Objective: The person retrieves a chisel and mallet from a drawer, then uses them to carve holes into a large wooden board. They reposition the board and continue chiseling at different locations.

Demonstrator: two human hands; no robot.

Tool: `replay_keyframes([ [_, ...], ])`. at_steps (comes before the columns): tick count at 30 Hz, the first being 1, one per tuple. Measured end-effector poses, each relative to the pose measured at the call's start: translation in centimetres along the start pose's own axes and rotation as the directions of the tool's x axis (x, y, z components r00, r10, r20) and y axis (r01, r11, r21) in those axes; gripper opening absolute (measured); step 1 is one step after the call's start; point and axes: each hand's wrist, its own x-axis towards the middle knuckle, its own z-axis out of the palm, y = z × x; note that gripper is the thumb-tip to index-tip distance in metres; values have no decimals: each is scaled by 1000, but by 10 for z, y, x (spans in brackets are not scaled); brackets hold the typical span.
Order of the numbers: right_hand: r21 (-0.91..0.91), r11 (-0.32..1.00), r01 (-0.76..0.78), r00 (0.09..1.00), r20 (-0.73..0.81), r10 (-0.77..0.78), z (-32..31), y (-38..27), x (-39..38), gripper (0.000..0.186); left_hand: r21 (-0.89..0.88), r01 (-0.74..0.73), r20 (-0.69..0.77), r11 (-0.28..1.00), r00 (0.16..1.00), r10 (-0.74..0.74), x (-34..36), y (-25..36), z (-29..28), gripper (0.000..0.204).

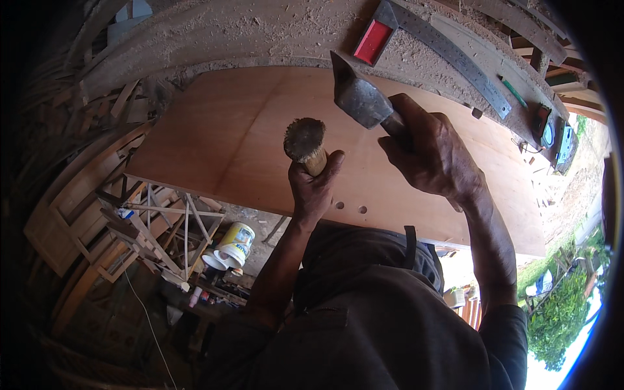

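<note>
My left hand is wrapped round a chisel by its wooden handle. The handle's round, frayed top faces up, and its blade is hidden below the hand. To the right and higher in the picture, my right hand grips a hammer near its dark steel head. A gap separates the hammer head from the chisel's top. Both hands are over a flat reddish-brown wooden panel. Two round holes, a left hole and a right hole, show in the panel near its close edge.
Beyond the panel, a dusty bench carries a try square, a green pencil and a dark tape measure. Wooden frames lean at the left. A white-and-yellow bucket stands below the panel's near edge.
</note>
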Motion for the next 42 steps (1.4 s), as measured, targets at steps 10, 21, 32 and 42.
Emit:
replay_keyframes([
  [10,96,936,-339,940,-15,342,4,42,-56,32,-77,151,275,985,953,-125,44,21,16,17],
  [21,121,914,-388,921,25,388,20,52,-68,32,-122,290,280,949,928,-247,30,-7,15,19],
  [32,101,919,-380,924,15,381,26,48,-66,31,-76,315,230,946,929,-291,29,-5,10,20],
  [42,91,910,-405,914,24,404,25,47,-65,30,-104,345,208,933,925,-319,30,-1,11,22],
])
